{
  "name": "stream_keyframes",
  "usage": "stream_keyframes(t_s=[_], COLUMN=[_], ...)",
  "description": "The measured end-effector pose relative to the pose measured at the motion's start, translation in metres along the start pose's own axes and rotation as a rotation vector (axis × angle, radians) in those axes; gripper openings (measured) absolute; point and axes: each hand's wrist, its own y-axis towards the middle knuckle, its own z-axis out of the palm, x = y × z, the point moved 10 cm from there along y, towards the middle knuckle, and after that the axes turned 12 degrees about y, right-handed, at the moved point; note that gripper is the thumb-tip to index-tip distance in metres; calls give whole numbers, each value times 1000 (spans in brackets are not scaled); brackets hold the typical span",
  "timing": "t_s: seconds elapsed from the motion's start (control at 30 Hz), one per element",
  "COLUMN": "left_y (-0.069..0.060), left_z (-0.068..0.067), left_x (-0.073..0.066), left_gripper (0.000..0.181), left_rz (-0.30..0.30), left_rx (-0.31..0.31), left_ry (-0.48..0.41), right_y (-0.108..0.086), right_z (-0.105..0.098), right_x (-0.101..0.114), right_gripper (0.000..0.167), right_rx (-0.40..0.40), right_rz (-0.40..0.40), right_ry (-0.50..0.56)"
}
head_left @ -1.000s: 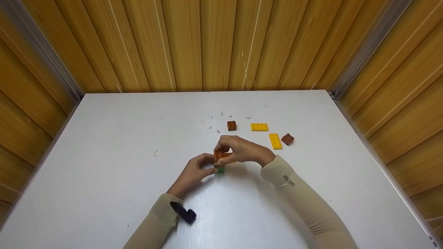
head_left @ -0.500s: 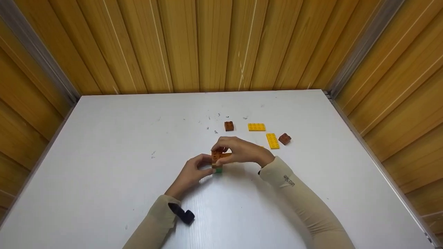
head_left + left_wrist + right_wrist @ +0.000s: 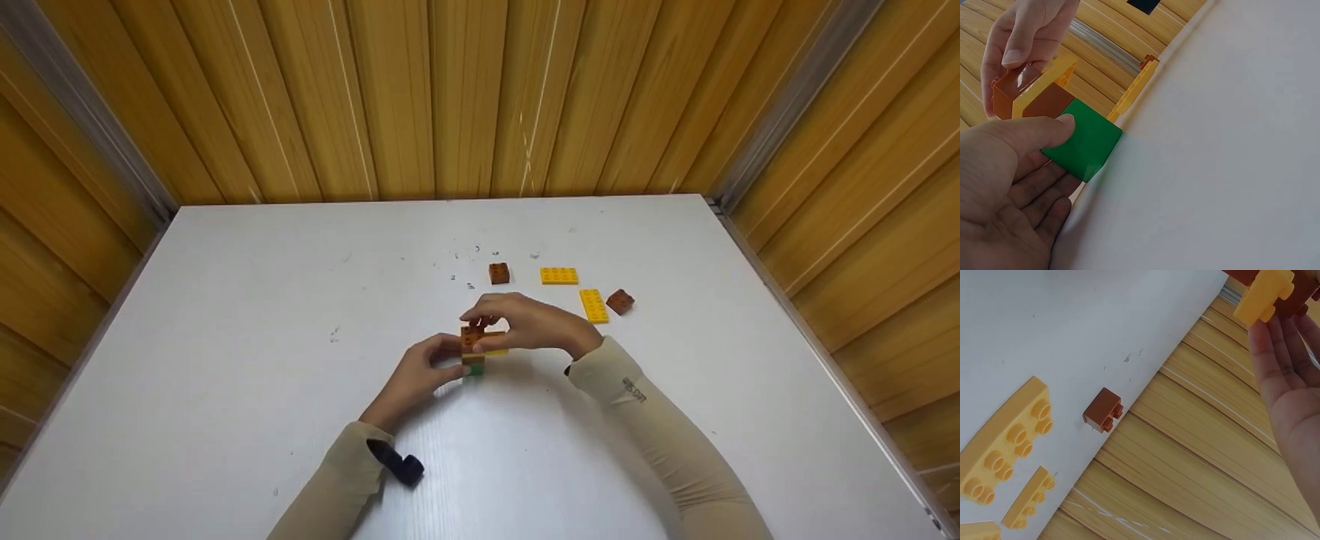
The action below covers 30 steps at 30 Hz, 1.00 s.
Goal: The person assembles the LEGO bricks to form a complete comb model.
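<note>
A small stack of toy building bricks stands on the white table between both hands. At its base is a green brick point(image 3: 1086, 140), with a brown brick point(image 3: 1050, 105) against it. A yellow plate point(image 3: 1044, 84) lies above that and juts out to one side, carrying a top brown brick point(image 3: 469, 339). My left hand point(image 3: 421, 367) holds the base, its thumb on the green brick and the fingers behind. From the right, my right hand point(image 3: 529, 324) pinches the top brown brick between thumb and fingers. Parts of the stack are hidden behind the right hand.
Beyond the hands lie a loose brown brick point(image 3: 499, 273), a yellow plate point(image 3: 559, 276), another yellow plate point(image 3: 593, 306) and a second brown brick point(image 3: 620, 301). The right wrist view shows one more yellow piece point(image 3: 979, 530) at its corner. Wood-patterned panels point(image 3: 465, 97) wall the table.
My right hand's fingers have shifted slightly on the top brown brick, and more of the yellow plate shows beneath them. The left hand keeps its hold on the base.
</note>
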Motion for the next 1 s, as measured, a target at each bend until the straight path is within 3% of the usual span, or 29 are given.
stream_keyframes(t_s=[0.23,0.6,1.0], left_y=[0,0,-1], left_z=[1,5,3], left_x=[3,10,9], left_gripper=[38,40,39], left_rz=[-30,-106,-94], left_rx=[4,23,6], left_ry=[-22,-36,-25], right_y=[-5,-19,-34], right_z=[-16,-52,-78], right_x=[-3,-35,-89], right_gripper=[46,41,41], right_rx=[-47,-164,-241], right_rz=[10,78,292], right_ry=[-11,21,39])
